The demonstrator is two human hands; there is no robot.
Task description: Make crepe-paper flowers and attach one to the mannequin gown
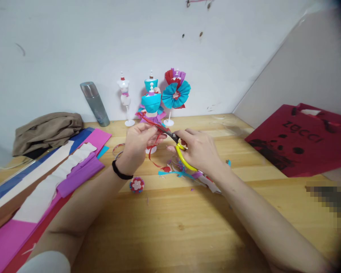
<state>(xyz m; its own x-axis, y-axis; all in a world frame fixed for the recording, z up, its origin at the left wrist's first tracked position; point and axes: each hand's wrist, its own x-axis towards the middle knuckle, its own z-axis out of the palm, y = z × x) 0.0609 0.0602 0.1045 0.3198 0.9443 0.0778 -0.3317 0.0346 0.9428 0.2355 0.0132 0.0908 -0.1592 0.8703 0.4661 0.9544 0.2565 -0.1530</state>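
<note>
My left hand point(139, 140), with a black band at the wrist, is closed on a thin red strip point(152, 156) that curls down towards the table. My right hand point(197, 149) holds scissors point(186, 161) with yellow handles and dark blades. The blades point left and meet the red material beside my left fingertips. Just behind my hands stands a small dress form point(151, 102) with a blue top and purple ruffle; its lower part is partly hidden. A round red and blue rosette point(136, 184) with a pale flower lies in front of my left hand.
More dress forms stand behind, one white point(125, 99), one with a blue fan-shaped rosette point(176, 94). Coloured paper sheets point(82, 170), brown cloth point(49, 131) and a flask point(95, 104) are at left. Scraps point(206, 180) lie by my right wrist. A red bag point(304, 140) is at right.
</note>
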